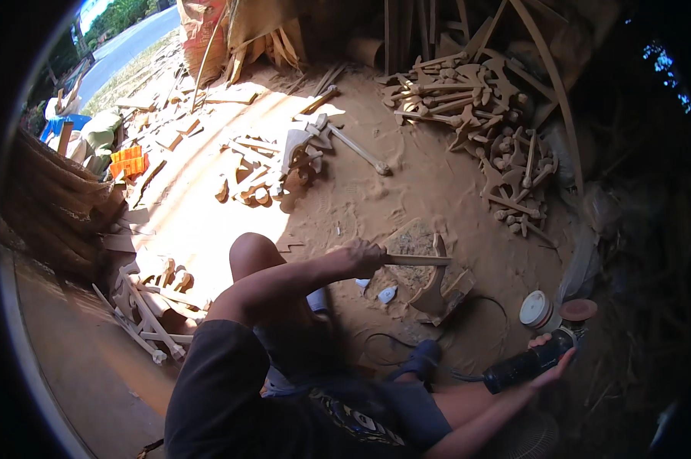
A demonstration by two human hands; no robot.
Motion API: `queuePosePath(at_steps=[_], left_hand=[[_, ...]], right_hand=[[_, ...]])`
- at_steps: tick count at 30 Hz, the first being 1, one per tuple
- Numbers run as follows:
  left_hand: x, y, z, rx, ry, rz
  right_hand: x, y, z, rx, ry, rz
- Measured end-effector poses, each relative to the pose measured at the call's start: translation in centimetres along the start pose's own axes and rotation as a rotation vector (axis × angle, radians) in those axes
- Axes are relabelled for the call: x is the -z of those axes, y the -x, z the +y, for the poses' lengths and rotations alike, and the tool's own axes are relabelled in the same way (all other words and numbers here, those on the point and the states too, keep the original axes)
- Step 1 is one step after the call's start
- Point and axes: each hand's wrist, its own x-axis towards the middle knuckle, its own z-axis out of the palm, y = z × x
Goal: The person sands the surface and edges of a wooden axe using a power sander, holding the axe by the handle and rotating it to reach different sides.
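Note:
My left hand [365, 258] is closed around the handle of an axe-shaped carved wooden piece [431, 289], whose curved head points away to the right. It hangs over a flat block [409, 236] lying on the sand. Down at the right, my right hand [554, 369] grips a black angle grinder [520, 369]. The grinder's round reddish-brown disc [579, 309] faces up, apart from the wooden piece. A cord trails from the grinder's rear end.
Piles of pale wooden pieces lie at the far right [449, 96], the right [521, 180], the middle [273, 164] and the left [158, 306]. A white round container [536, 309] stands by the disc. Near my blue shoe [426, 356] the cord [498, 306] loops over the sand.

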Motion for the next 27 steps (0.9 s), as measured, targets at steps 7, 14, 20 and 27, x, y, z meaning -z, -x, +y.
queuePosePath(at_steps=[7, 14, 20, 27], left_hand=[[-6.9, -1.9, -2.8, 0.077, 0.323, -0.329], [-12.0, -0.9, -4.2, -0.231, -0.05, 0.123], [-14.1, -0.5, -3.3, -0.423, -0.74, 0.718], [-14.5, -0.8, -5.6, -0.57, -0.663, 0.347]], right_hand=[[-1.6, 0.2, 5.6, -0.022, -0.253, -0.052], [-2.9, -1.0, 9.4, -0.086, -0.099, 0.139], [-7.3, -5.0, 12.1, -0.038, 0.515, 0.408], [-8.4, -6.5, 17.4, -0.07, 1.155, 0.049]])
